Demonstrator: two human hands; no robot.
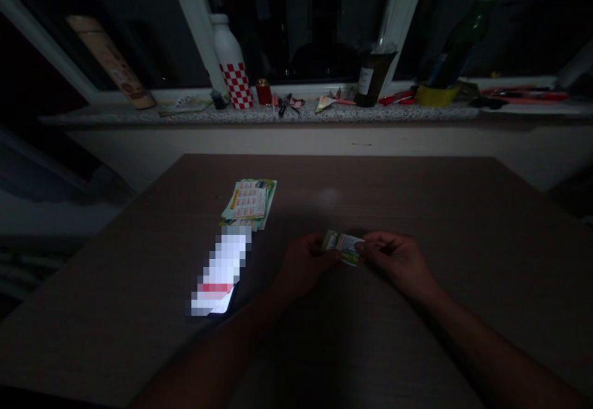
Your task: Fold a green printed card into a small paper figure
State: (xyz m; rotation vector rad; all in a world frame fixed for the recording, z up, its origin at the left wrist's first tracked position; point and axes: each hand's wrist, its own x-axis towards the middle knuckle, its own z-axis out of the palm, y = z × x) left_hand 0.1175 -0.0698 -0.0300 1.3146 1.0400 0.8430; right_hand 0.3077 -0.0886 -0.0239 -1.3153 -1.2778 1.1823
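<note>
A small green-and-white printed paper card (348, 244) is held between both hands above the table. My left hand (303, 264) pinches its left end with thumb and fingers. The right end is gripped by my right hand (398, 257), thumb on top. Left of my hands lies a lit phone (220, 273), its screen blurred out. Just beyond the phone rests a loose pile of similar printed cards (250, 202). The print is too small to read in this dim light.
The brown table (393, 193) reaches to the wall under the window. Along the granite sill (176, 115) stand a tan flask (111, 63), a red-checked white bottle (234, 66), a dark cup (370, 78) and a green bottle (463, 38) set in yellow tape (437, 96).
</note>
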